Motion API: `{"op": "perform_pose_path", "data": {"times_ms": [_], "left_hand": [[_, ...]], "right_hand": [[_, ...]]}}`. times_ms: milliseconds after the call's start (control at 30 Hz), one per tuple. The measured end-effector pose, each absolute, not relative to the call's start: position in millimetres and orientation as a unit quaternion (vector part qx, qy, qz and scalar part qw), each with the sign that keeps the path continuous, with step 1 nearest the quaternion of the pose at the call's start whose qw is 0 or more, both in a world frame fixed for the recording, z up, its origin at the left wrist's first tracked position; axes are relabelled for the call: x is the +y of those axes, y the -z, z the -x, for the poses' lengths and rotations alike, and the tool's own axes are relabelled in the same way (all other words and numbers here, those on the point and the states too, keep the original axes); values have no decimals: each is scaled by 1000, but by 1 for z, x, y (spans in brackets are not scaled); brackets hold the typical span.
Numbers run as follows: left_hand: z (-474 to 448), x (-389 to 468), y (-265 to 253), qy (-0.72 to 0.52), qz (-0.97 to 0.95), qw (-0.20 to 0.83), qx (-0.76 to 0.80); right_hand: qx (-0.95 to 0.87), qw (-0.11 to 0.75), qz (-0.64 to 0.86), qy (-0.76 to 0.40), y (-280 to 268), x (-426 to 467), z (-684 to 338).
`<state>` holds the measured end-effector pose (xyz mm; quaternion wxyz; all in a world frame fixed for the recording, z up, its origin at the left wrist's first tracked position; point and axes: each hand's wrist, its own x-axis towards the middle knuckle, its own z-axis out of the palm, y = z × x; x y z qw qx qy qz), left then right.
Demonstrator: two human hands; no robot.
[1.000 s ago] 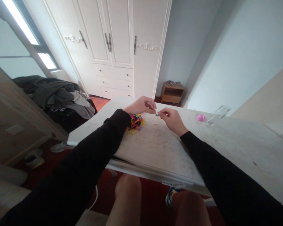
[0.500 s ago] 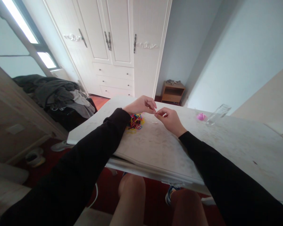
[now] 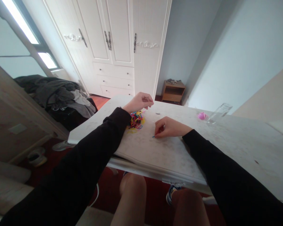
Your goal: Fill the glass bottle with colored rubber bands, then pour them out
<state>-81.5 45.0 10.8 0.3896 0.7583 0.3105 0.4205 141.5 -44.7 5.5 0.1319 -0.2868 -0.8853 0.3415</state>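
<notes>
My right hand [image 3: 168, 127] is low over the white table [image 3: 136, 150], thumb and fingers pinched on a small blue rubber band [image 3: 153, 137] that sticks out at the fingertips. Farther off and to the left, my left hand [image 3: 142, 101] is raised above the tabletop with its fingers curled together; whatever may be in them is too small to make out. Just under the left wrist lies a pile of multicoloured small rubber bands [image 3: 136, 120], partly covered by the sleeve. A tiny light-and-dark piece [image 3: 158, 113] rests on the table between the hands.
To the right, a clear glass bottle [image 3: 219, 113] lies or leans beside a pink object [image 3: 202, 115]. Beyond the table stand a white wardrobe [image 3: 120, 31] and a small wooden cabinet [image 3: 173, 91]. Clothes [image 3: 54, 92] are heaped at the left.
The hands, fingertips together before, have come apart. My right hand has moved down toward me, where a blue rubber band now shows; my left has shifted slightly left and away.
</notes>
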Motion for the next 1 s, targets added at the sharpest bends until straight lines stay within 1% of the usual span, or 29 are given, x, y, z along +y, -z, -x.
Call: {"op": "perform_pose_path", "data": {"times_ms": [67, 133, 233, 333, 500, 600, 767, 867, 1000], "left_hand": [[84, 45, -11, -398, -781, 361, 317], [88, 45, -12, -366, -813, 317, 325], [94, 43, -15, -298, -856, 255, 337], [100, 44, -16, -220, -875, 249, 351], [105, 49, -12, -137, -867, 260, 402], [105, 51, -9, -116, -860, 265, 420], [104, 51, -8, -82, -864, 250, 429], [103, 49, -9, -85, -869, 249, 420], [100, 45, -15, -129, -876, 253, 390]], "right_hand": [[-885, 143, 291, -335, -4, -45, -141], [-883, 184, 302, -310, -3, -44, -139], [-871, 277, 341, -222, 1, -40, -137], [-854, 333, 377, -129, 5, -36, -135], [-820, 381, 421, -66, 8, -30, -136], [-804, 397, 440, -57, 8, -29, -137], [-796, 396, 453, -57, 10, -29, -136], [-795, 402, 452, -52, 10, -29, -136], [-773, 430, 465, -44, 10, -27, -137]]}}
